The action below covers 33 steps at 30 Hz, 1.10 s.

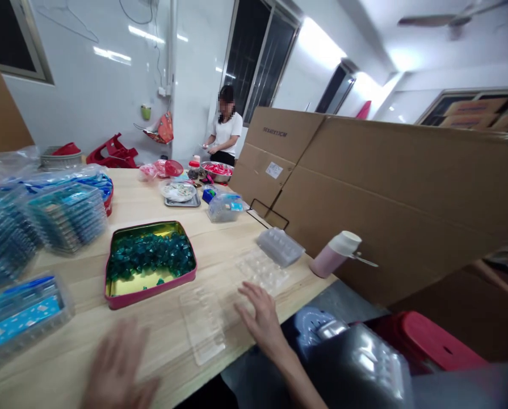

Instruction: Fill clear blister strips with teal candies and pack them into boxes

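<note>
My left hand (pixel 117 363), blurred, and my right hand (pixel 260 315) are well apart, fingers loosely spread. Between them, a clear plastic tray (pixel 202 324) lies on the table (pixel 223 233). Farther left sits a tin (pixel 151 291) of teal pieces (pixel 151 253); far off, a person in white (pixel 228 130).

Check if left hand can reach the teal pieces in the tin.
Likely yes: the tin is open, and only its wall stands between the teal pieces and the left hand.
</note>
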Available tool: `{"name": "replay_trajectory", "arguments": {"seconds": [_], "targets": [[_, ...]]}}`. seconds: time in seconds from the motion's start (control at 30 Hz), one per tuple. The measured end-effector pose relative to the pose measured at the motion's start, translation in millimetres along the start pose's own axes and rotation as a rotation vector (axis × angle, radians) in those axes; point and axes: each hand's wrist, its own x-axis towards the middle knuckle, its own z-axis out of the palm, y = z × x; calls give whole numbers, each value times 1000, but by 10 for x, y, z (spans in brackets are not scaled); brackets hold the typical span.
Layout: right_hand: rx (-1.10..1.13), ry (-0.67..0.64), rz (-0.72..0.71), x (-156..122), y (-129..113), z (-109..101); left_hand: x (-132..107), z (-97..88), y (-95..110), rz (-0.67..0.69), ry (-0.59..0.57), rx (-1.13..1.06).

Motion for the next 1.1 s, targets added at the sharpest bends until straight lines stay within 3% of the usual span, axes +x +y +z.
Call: {"name": "replay_trajectory", "arguments": {"seconds": [0.03,0.13,0.2,0.27,0.37,0.5,0.67,0.73,0.8,0.93,1.0,1.1], "targets": [[-50,32,61,130,143,-22,105,164,207,32,-6,-31],[-183,-59,201,412,475,-29,487,501,787,78,-289,-118],[-233,-149,188,410,512,29,711,572,1016,95,-505,-188],[-262,-166,118,248,401,132,827,551,1087,56,-649,-213],[-268,-100,11,-147,111,315,762,420,1006,-58,-736,-177],[-178,-16,-172,-564,-209,570,451,158,762,-98,-784,-164],[64,-43,-500,-634,-505,795,98,-180,263,-173,-775,-102],[188,-86,-559,-500,-608,750,22,-281,77,-180,-730,-92],[288,-101,-523,-247,-698,641,1,-344,-33,-177,-705,-99],[359,-81,-430,575,-874,479,65,-335,-18,-192,-738,-130],[288,-139,-412,1025,-974,511,88,-274,28,-191,-746,-146],[10,-260,-335,1532,-1129,675,55,-152,47,-186,-741,-148]]}}
